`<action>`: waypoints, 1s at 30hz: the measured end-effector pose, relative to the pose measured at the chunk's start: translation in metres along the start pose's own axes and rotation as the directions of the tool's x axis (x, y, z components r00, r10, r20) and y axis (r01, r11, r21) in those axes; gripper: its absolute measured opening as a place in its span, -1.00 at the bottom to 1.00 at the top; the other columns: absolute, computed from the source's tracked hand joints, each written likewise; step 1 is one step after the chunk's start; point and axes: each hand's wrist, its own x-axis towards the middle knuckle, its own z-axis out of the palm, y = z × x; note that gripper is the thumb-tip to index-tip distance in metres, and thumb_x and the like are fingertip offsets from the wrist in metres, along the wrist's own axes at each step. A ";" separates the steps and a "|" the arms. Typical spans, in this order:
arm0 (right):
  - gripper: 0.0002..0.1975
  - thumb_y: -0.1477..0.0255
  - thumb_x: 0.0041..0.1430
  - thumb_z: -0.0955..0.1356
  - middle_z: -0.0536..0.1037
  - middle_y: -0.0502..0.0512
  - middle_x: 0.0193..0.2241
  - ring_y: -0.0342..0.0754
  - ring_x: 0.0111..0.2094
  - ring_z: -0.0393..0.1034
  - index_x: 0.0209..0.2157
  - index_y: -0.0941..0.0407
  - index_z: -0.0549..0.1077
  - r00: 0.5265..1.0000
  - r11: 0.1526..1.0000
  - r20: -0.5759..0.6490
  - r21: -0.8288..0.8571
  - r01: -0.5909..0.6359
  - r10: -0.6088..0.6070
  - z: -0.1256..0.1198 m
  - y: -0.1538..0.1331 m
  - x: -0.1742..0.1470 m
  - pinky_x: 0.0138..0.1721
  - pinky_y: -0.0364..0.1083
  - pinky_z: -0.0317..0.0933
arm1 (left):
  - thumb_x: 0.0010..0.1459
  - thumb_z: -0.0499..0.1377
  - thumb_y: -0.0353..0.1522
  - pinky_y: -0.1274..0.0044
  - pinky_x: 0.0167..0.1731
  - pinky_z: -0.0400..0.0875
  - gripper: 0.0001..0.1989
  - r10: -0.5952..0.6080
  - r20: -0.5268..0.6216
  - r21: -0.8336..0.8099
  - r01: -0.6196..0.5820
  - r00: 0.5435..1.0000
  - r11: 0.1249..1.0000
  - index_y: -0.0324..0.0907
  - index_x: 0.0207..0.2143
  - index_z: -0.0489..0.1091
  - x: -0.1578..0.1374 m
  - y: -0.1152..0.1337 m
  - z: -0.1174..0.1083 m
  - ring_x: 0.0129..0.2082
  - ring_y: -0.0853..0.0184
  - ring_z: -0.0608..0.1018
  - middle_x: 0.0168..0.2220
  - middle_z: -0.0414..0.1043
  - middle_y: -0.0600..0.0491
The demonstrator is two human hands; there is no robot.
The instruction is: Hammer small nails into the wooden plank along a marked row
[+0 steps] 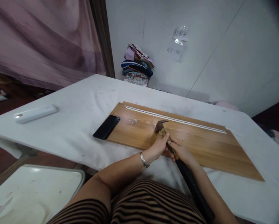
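Note:
A claw hammer (160,125) with a rusty head and a long dark handle is tilted over the wooden board (214,146). My left hand (161,145) grips the handle just below the head, thumb along it. Right beside it, my right hand (180,151) is also closed on the handle, whose black lower end runs back along my right forearm. Several loose nails (132,121) lie in a small heap on the left part of the board. Tiny dark specks show on the wood just beyond my right hand; I cannot make out what they are.
A black phone (106,127) overlaps the board's left end. Two pale marked strips (174,119) run along its far side. A white oblong case (35,113) lies at the left of the white-covered table (83,93). Folded cloths (138,65) are stacked by the wall. A white stool (48,183) stands lower left.

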 end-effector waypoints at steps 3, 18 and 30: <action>-0.54 0.14 0.09 0.34 0.42 -0.11 -0.55 -0.24 -0.76 0.17 -0.03 0.08 0.39 1.000 1.000 0.001 0.003 0.010 -0.010 0.000 0.000 0.000 -0.80 -0.22 0.09 | 0.24 0.07 0.02 0.63 -0.70 0.20 -0.56 -0.003 0.026 0.013 0.003 1.000 1.000 -0.17 -0.43 0.21 -0.001 0.000 0.000 -0.77 0.46 0.32 -0.73 0.14 0.24; -0.49 0.10 0.08 0.34 0.42 -0.12 -0.54 -0.25 -0.76 0.17 0.00 0.10 0.37 1.000 1.000 0.009 0.006 0.017 -0.017 -0.001 0.001 0.000 -0.80 -0.23 0.09 | 0.24 0.09 -0.01 0.65 -0.73 0.16 -0.60 0.004 0.024 -0.021 -0.004 1.000 1.000 -0.16 -0.38 0.21 0.000 0.001 0.000 -0.80 0.48 0.28 -0.72 0.13 0.27; -0.49 0.14 0.08 0.35 0.41 -0.13 -0.55 -0.24 -0.76 0.17 0.03 0.08 0.36 1.000 1.000 0.010 0.021 -0.007 0.007 -0.001 0.001 0.000 -0.80 -0.22 0.09 | 0.23 0.11 -0.01 0.66 -0.73 0.14 -0.60 0.007 0.011 -0.033 -0.006 1.000 0.999 -0.16 -0.37 0.21 0.000 0.001 0.000 -0.80 0.50 0.25 -0.71 0.15 0.27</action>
